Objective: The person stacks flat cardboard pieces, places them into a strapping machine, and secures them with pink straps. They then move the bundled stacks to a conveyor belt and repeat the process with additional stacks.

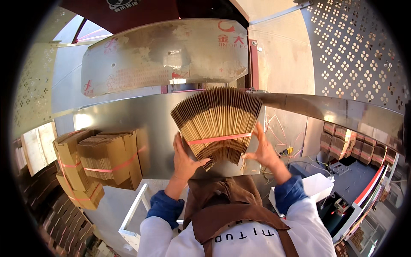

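Observation:
A thick bundle of flat-folded brown cardboard (pixel 220 124) stands fanned out in front of me on a shiny metal worktop (pixel 156 154). Its far edges spread wide, while the near ends sit closer together. Across its middle runs a pink strap (pixel 219 138). My left hand (pixel 185 159) grips the left side, thumb at the near lower corner. On the opposite side my right hand (pixel 259 150) holds the bundle between thumb and fingers. Some fingertips are hidden behind the cardboard edges.
More strapped cardboard bundles (pixel 109 156) sit at the worktop's left end. Beyond the fanned bundle is a machine with a worn metal cover (pixel 171 55). A white box (pixel 317 185) and dark equipment (pixel 353 177) stand at the right. Loose cables (pixel 276 132) run there.

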Demonstrator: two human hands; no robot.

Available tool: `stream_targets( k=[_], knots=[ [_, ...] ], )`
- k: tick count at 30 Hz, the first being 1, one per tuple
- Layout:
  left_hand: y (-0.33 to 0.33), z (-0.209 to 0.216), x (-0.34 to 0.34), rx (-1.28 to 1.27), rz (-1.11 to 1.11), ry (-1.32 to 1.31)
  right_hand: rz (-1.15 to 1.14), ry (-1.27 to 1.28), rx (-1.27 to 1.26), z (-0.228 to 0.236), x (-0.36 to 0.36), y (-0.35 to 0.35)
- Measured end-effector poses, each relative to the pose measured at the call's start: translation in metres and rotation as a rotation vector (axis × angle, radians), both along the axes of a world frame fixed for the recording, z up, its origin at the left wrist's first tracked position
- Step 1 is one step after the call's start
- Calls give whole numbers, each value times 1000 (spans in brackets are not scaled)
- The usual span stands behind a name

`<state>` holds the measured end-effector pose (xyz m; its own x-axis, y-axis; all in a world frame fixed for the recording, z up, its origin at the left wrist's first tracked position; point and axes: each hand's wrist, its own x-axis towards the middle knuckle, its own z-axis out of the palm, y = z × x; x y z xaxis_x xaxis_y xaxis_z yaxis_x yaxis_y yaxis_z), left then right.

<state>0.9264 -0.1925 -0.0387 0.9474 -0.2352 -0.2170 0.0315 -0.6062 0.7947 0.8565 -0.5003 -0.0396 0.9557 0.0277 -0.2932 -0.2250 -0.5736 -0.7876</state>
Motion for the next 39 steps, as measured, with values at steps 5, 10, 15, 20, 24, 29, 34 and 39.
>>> stream_targets(
  k=[5,10,15,20,24,29,34,39],
  knots=[
    [3,-11,39,-232,-188,48,150,-104,66,4,55,3],
    [16,22,38,-156,-203,75,129,-26,-8,35,45,15],
    [46,135,36,-256,-179,381,156,298,160,148,50,14],
    [77,13,43,-184,-290,852,144,798,268,46,66,22],
    [56,0,46,-282,-199,970,236,647,149,-7,59,15],
    [61,-9,35,-316,-175,956,102,792,228,14,55,19],
    [59,11,45,-339,-159,1041,90,683,326,-18,41,18],
    [65,12,48,-361,-223,960,200,573,368,2,59,30]
  ],
)
